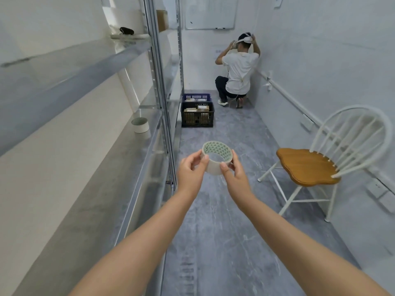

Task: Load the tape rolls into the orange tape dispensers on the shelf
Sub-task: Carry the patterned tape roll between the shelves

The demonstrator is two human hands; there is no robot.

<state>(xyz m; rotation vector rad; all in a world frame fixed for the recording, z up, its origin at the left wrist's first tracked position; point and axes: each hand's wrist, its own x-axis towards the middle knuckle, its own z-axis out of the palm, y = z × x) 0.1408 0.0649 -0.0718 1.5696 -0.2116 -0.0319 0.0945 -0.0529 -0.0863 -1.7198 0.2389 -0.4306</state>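
- Right now I have the tape roll (217, 159) pinched between both hands, out in front of me over the grey floor (224, 231) and just clear of the shelf (119, 159) edge on my left.
- My left hand (190, 170) is curled shut on the roll's left rim, thumb on the near edge; my right hand (234, 174) grips the right side the same way, thumb pressed to the outer wrap.
- I judge the step is finding the loose end, so I should turn the roll slowly and feel for the ridge with a thumbnail.
- I must keep a light grip on the rims and not squash the core.
- No orange dispenser shows here; I cannot tell where it sits. Only a second tape roll (140, 125) stands on the shelf, well apart from my hands.
- Turning toward the shelf comes before any loading.
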